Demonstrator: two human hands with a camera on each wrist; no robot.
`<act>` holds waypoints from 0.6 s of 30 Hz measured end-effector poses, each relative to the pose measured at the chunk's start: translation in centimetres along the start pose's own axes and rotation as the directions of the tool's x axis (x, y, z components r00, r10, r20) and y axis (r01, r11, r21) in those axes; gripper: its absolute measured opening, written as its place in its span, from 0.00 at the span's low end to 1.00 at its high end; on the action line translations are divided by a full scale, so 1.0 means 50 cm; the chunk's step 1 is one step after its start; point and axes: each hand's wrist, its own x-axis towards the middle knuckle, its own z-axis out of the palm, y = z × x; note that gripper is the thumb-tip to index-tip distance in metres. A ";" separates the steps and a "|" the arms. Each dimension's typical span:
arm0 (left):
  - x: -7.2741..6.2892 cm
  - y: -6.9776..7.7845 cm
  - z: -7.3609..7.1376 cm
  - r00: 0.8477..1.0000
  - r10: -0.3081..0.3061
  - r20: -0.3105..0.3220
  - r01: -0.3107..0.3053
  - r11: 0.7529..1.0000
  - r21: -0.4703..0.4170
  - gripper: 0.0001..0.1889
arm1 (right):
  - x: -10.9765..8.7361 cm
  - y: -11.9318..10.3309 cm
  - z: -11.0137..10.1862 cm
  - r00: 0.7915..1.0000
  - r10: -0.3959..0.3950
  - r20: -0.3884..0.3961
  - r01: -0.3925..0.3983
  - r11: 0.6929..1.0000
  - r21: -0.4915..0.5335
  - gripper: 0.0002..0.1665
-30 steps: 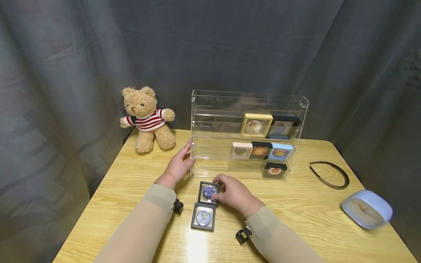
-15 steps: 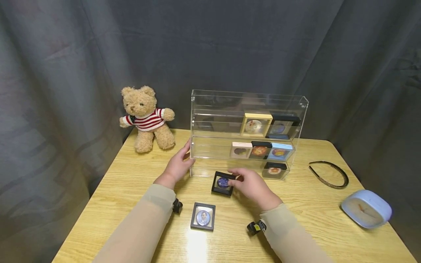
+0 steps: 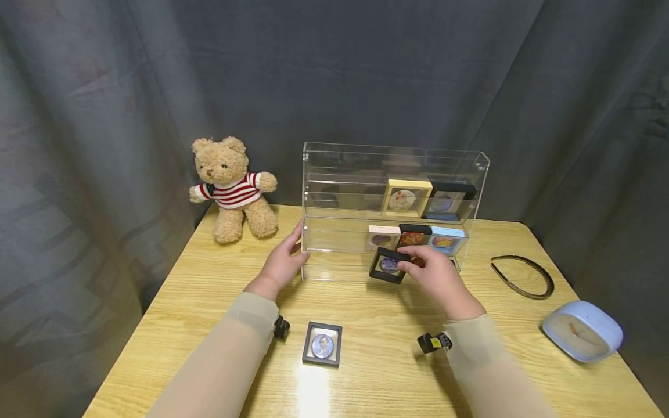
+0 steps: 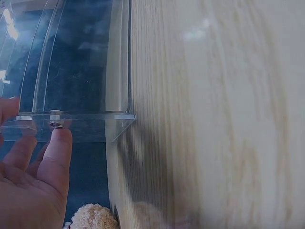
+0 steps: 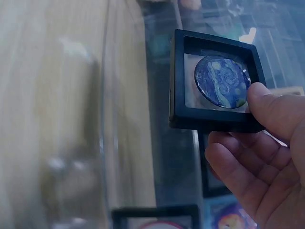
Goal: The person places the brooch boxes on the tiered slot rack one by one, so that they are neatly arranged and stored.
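My right hand (image 3: 438, 280) pinches a black-framed badge case (image 3: 388, 266) in front of the lower tiers of a clear acrylic display shelf (image 3: 334, 218). In the right wrist view, the thumb lies on the front of the frame, with fingers beneath; a round badge (image 5: 221, 82) with a blue swirling picture shows inside. My left hand (image 3: 280, 264) touches the shelf's left end, its fingertips against the clear side panel (image 4: 90, 126) in the left wrist view. A second black-framed badge case (image 3: 322, 344), with a portrait badge, lies flat on the table.
On the shelf stand several framed badges, among them a yellow-framed one (image 3: 406, 198), a pink one (image 3: 383, 238) and a blue one (image 3: 445, 240). A teddy bear (image 3: 230, 188) sits at left. At right lie a headband (image 3: 546, 284) and a light-blue clock (image 3: 582, 331).
My right hand has lifted the case with the blue badge off the table and carried it right and up toward the shelf. The left hand has stayed at the shelf's end.
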 end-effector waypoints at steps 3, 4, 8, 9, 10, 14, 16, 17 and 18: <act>-0.001 0.000 0.001 1.000 -0.011 -0.003 0.011 1.000 0.012 0.41 | 0.002 0.000 -0.022 1.000 0.011 -0.014 -0.012 1.000 -0.009 0.21; -0.001 0.000 0.000 1.000 -0.012 -0.002 0.012 1.000 0.014 0.41 | 0.002 0.000 -0.029 1.000 0.019 -0.020 -0.019 1.000 -0.013 0.20; 0.000 -0.001 0.000 1.000 -0.023 -0.003 0.023 1.000 0.018 0.40 | 0.006 0.003 -0.053 0.999 0.045 -0.026 -0.044 0.999 0.008 0.21; 0.000 -0.001 0.000 1.000 -0.023 -0.001 0.023 1.000 0.016 0.40 | 0.006 0.004 -0.057 0.998 0.054 -0.026 -0.054 0.998 0.018 0.21; 0.000 -0.002 0.000 1.000 -0.023 0.000 0.023 1.000 0.015 0.40 | 0.006 0.006 -0.061 0.998 0.063 -0.025 -0.062 0.998 0.028 0.22; 0.000 -0.003 -0.001 1.000 -0.028 0.006 0.028 0.999 0.017 0.40 | 0.007 0.014 -0.068 0.997 0.078 -0.023 -0.077 0.996 0.045 0.22; -0.001 -0.001 -0.001 1.000 -0.030 0.006 0.030 0.999 0.022 0.40 | 0.007 0.019 -0.068 0.997 0.077 -0.025 -0.075 0.996 0.048 0.23; -0.001 0.000 -0.001 0.999 -0.032 0.005 0.032 0.999 0.025 0.40 | 0.007 0.022 -0.069 0.997 0.075 -0.025 -0.073 0.996 0.051 0.23; -0.002 0.002 -0.001 1.000 -0.030 0.006 0.030 0.999 0.028 0.40 | 0.007 0.025 -0.069 0.997 0.074 -0.027 -0.072 0.996 0.053 0.23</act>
